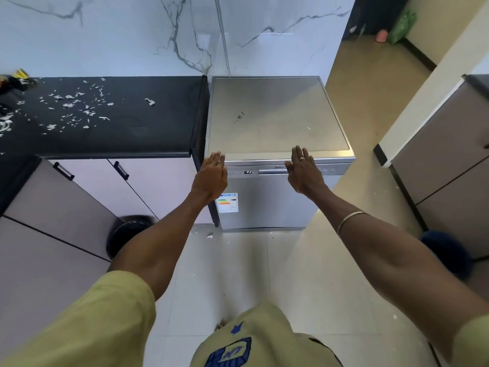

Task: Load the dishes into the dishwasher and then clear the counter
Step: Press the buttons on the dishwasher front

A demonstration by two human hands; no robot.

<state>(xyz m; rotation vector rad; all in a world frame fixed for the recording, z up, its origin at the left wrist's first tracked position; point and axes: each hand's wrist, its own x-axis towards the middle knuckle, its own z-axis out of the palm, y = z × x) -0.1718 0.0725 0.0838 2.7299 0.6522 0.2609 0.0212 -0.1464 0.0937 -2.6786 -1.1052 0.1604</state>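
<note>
I look down at a closed steel dishwasher (264, 202), straight ahead, just right of a black counter (148, 128) strewn with pale scraps (71, 107). Both hands hover flat at its top front edge, fingers spread and empty. My right hand (304, 172) lies nearest the door handle (272, 172), a slot running left to right, just beside its right end; my left hand (211, 176) sits at the left corner. The display (248, 172) reads "P2". An energy label (227, 203) is too small to read.

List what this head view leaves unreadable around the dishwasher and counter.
- Dishwasher interior: hidden by its shut door.
- Energy label: print too small, partly behind the left hand.
- Items at the counter left end: cut off by the frame edge.
- Dishes: none visible.
</note>
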